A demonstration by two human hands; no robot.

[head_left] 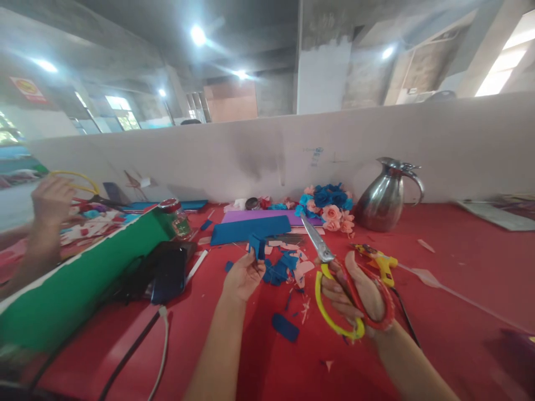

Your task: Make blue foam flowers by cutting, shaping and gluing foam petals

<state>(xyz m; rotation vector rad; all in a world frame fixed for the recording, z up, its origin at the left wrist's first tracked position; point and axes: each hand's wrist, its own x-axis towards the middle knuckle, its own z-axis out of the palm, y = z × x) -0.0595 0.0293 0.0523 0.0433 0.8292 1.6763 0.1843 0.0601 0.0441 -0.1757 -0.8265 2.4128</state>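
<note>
My left hand [243, 277] pinches a small folded piece of blue paper [256, 245] just above the red table [460, 289]. My right hand [355, 292] grips scissors [330, 273] with one yellow and one red loop handle; the blades are shut and point up and left toward the blue paper. Blue and pink paper scraps [288, 267] lie between my hands. A blue offcut [285, 327] rests on the table nearer to me.
A blue sheet [249, 229] on a purple sheet lies beyond; paper flowers [330, 205] and a steel jug [384, 196] stand by the white partition. A yellow glue gun [378, 259] lies right. A green roll [75, 278], dark phone [169, 274] and cables lie left. Another person's hand [52, 200] holds yellow-handled scissors far left.
</note>
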